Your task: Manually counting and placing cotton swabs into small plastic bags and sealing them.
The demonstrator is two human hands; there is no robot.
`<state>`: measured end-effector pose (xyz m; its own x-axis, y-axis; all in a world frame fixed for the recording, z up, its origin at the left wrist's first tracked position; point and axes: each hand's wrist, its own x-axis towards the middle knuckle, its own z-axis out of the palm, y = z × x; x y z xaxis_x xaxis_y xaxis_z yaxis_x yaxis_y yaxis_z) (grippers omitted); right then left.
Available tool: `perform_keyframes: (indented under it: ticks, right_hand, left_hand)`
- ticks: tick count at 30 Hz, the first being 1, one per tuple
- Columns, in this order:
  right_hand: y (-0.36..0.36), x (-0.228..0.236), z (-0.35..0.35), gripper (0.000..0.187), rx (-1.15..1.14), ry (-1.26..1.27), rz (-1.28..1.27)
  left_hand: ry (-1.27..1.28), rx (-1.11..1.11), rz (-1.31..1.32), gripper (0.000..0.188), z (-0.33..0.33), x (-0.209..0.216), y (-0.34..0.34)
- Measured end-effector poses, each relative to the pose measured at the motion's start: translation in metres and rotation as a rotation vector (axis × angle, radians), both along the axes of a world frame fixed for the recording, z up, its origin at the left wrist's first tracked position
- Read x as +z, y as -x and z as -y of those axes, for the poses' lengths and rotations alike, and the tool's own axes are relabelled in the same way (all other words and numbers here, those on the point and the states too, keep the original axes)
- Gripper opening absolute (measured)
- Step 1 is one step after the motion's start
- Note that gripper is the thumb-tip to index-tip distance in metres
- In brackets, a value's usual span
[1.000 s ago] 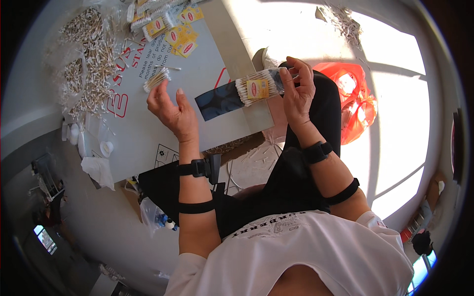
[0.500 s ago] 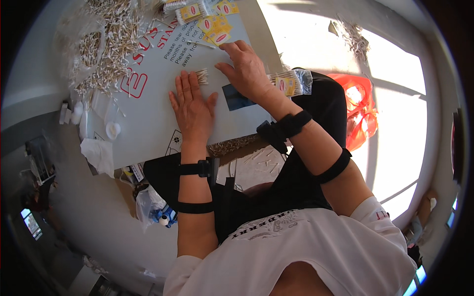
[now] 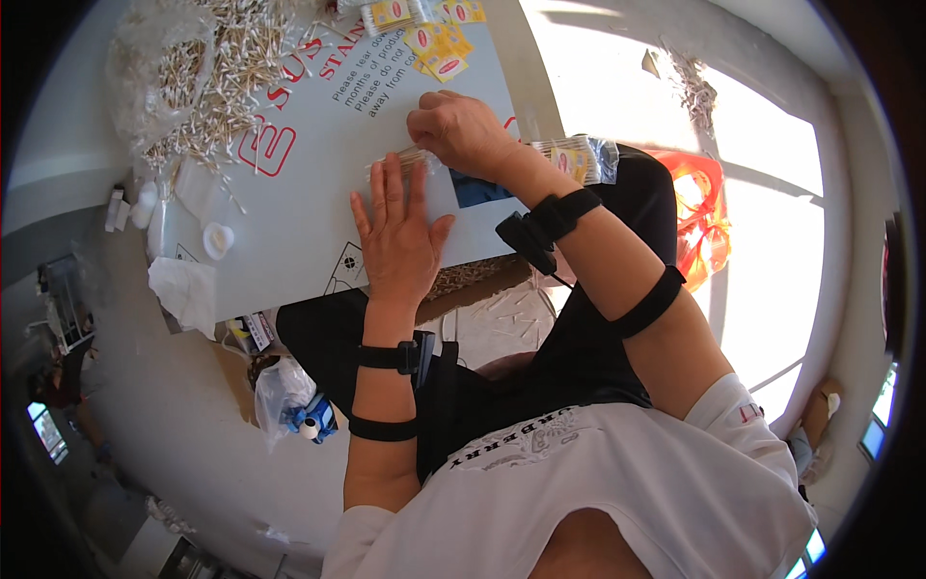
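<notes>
My left hand [image 3: 400,236] lies flat on the grey printed board [image 3: 309,217], its fingers spread. Its fingertips rest on a small row of cotton swabs [image 3: 413,156], partly hidden beneath them. Just to the right, my right hand [image 3: 465,133] is closed, thumb and fingers drawn together at the right end of that row. What those fingers hold is hidden. Yellow printed cards [image 3: 439,48] lie on the board beyond my right hand. By my right wrist is a clear bag of cotton swabs with a yellow card [image 3: 569,159].
A big heap of loose cotton swabs [image 3: 227,72] with clear plastic covers the board's far left. A small round white container [image 3: 218,239] and white tissue [image 3: 183,294] sit at the left edge. Below the near edge is a box of swabs [image 3: 468,280]. A red plastic bag [image 3: 704,207] stands right.
My right hand has come nearer and left, its fingers closing beside the swab row. My left hand has shifted slightly right. The loose swab near the yellow cards no longer shows.
</notes>
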<state>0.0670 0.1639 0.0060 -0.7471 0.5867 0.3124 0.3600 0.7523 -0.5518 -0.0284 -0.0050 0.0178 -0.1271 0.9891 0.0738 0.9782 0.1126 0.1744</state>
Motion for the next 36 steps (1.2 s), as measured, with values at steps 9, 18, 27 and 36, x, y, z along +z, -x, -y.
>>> perform_keyframes:
  ticks: [9, 18, 27, 36]
  right_hand:
    - [-0.011, 0.002, 0.019, 0.005, -0.021, 0.024, -0.082]
    - [-0.017, 0.000, 0.042, 0.024, -0.259, 0.557, -0.544]
    - [-0.006, -0.015, 0.074, 0.033, -0.365, 0.717, -0.898]
    - [0.010, -0.019, 0.066, 0.035, -0.335, 0.808, -0.886]
  left_hand:
    - [-0.105, 0.013, 0.113, 0.076, -0.006, -0.002, 0.010]
    - [-0.087, 0.078, -0.014, 0.082, -0.043, -0.009, 0.010]
    - [-0.397, 0.149, 0.520, 0.068, -0.028, -0.014, 0.006]
    - [-0.686, 0.376, 1.354, 0.061, -0.049, -0.020, -0.006]
